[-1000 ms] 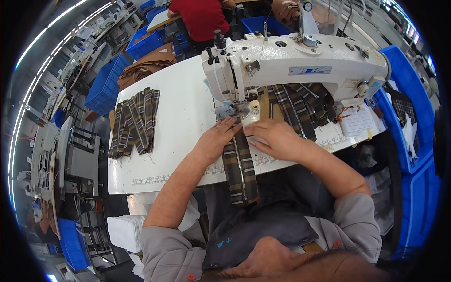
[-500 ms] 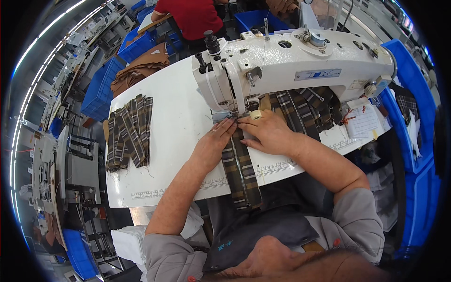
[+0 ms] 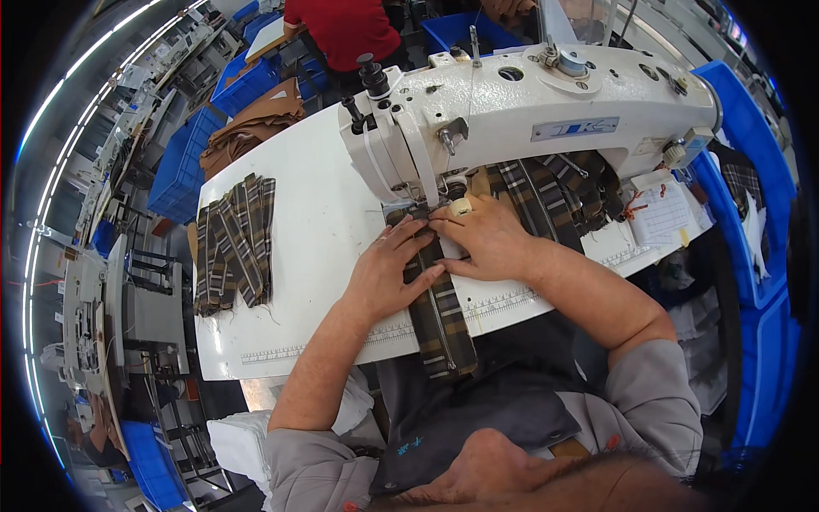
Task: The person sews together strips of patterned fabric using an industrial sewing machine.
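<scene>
A plaid fabric strip with a zipper (image 3: 444,333) runs from the needle area of the white sewing machine (image 3: 529,107) down over the table's front edge. My left hand (image 3: 384,273) lies on its left side, fingers apart near the presser foot, thumb reaching across the strip. My right hand (image 3: 490,239) rests on the right side just below the presser foot, fingers extended and touching the strip. Several more zippered plaid strips (image 3: 546,205) lie under the machine's arm, and a pile of plaid strips (image 3: 235,247) is on the table's left.
Blue bins stand at the right (image 3: 759,341) and back left (image 3: 179,162). Brown fabric pieces (image 3: 247,128) are stacked behind the table (image 3: 307,196). A co-worker in red (image 3: 341,26) sits beyond the machine. Papers (image 3: 661,218) lie at the table's right.
My left thumb has moved out across the strip, toward my right thumb. My right hand has shifted slightly up and left since a second ago. The view has shifted a little.
</scene>
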The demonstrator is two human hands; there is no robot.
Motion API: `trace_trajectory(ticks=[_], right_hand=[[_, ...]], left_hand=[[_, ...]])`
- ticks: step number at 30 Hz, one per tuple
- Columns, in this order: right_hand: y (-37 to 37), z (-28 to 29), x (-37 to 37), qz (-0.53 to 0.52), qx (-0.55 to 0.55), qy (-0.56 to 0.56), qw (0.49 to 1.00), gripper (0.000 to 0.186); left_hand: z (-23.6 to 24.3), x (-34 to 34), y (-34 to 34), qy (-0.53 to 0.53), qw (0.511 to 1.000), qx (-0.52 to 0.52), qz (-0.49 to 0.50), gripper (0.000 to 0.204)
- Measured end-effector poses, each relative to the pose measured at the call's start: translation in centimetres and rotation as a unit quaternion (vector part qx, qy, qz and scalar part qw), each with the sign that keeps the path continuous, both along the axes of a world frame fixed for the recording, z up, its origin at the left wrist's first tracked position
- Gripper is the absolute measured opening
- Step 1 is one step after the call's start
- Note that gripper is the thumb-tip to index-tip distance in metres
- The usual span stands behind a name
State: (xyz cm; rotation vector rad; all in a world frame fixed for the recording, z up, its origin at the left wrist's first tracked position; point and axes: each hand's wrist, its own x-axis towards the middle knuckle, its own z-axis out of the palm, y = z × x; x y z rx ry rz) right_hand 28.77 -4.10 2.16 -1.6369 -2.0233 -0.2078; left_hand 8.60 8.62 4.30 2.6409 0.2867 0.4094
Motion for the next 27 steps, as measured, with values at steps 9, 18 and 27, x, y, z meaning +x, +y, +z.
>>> trace_trajectory(ticks=[9, 18, 27], right_hand=[[-0.1, 0.4, 0.0, -0.012, -0.055, 0.012, 0.998, 0.052], [0.1, 0.1, -0.1, -0.008, -0.013, 0.003, 1.000, 0.050], [0.0, 0.5, -0.2, 0.000, -0.019, 0.008, 1.000, 0.050]], left_hand=[[-1.2, -0.2, 0.1, -0.029, 0.998, 0.047, -0.009, 0.056], [-1.4, -0.4, 0.2, -0.038, 0.998, 0.057, -0.003, 0.052], [-1.2, -0.3, 0.6, -0.045, 0.998, 0.043, 0.007, 0.040]])
